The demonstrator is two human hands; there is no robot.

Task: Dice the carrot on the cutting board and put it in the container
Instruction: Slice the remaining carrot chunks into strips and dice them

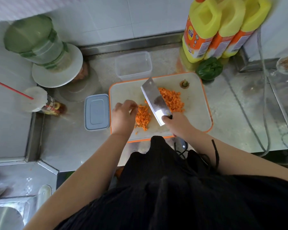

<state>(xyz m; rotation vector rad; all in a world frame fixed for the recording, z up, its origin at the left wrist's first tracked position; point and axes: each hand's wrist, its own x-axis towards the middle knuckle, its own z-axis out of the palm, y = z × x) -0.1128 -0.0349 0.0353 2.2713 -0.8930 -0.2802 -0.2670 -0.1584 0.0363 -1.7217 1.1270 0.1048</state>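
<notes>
Diagonally, cleaver (156, 101) tip points away between diced carrot (172, 100).

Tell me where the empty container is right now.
In the head view, the clear container sits on the steel counter just beyond the cutting board's far left corner, left of the yellow bottles.
</notes>
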